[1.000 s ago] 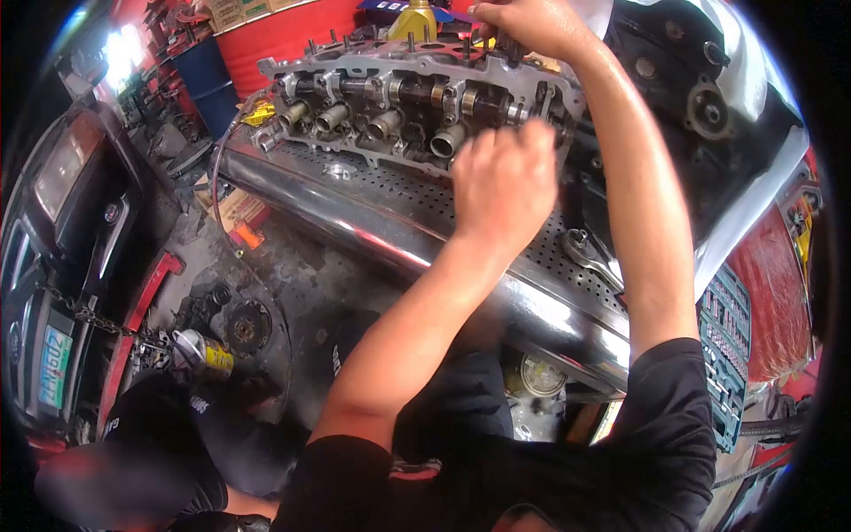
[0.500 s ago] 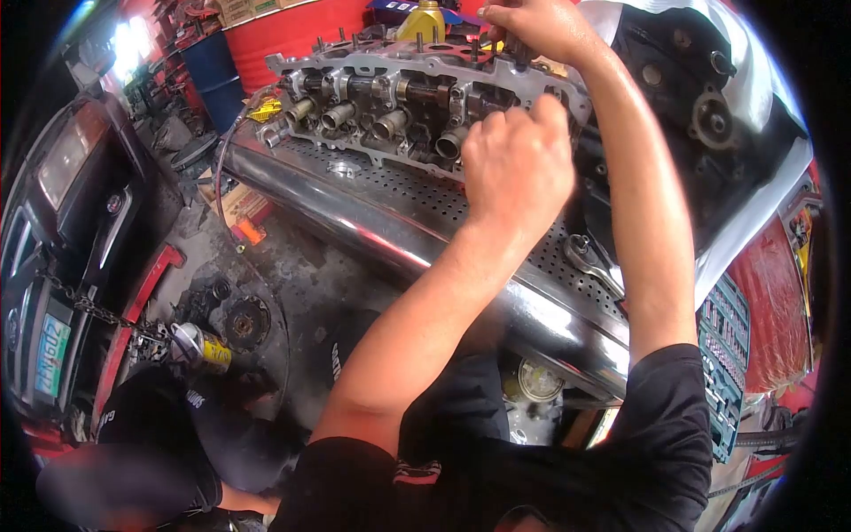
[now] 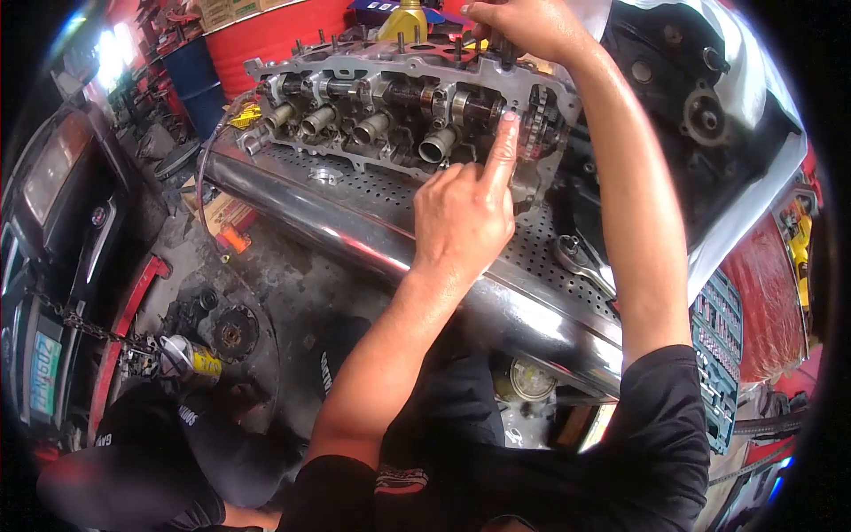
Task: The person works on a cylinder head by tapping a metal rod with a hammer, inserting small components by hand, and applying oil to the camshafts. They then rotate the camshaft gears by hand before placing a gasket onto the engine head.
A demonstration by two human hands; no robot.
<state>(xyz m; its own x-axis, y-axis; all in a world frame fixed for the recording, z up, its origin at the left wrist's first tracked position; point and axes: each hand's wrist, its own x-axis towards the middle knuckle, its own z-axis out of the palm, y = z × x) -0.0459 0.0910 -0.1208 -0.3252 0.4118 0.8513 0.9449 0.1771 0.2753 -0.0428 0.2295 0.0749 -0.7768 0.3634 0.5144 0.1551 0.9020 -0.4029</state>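
A cylinder head (image 3: 399, 66) stands on its side on a perforated metal surface (image 3: 381, 191), its camshaft (image 3: 479, 106) and several round tubes (image 3: 434, 146) facing me. My left hand (image 3: 461, 213) holds nothing; its index finger is stretched out, with the tip at the camshaft's right end, beside the sprocket and chain (image 3: 541, 124). The other fingers are curled. My right hand (image 3: 536, 27) grips the upper right edge of the cylinder head near a stud, though its fingertips are partly hidden. A small metal cap (image 3: 326, 176) lies in front of the head.
A ratchet wrench (image 3: 583, 259) lies right of the head. Beyond it is a large dark engine part (image 3: 656, 133) on white sheeting. A socket set case (image 3: 716, 346) is at the right. Another person (image 3: 168, 443) is low at left, near a dark vehicle (image 3: 80, 195).
My left hand has moved down and left from the head's right end, and its index finger has straightened from a closed hand. The sprocket now shows. My right hand stays at the top.
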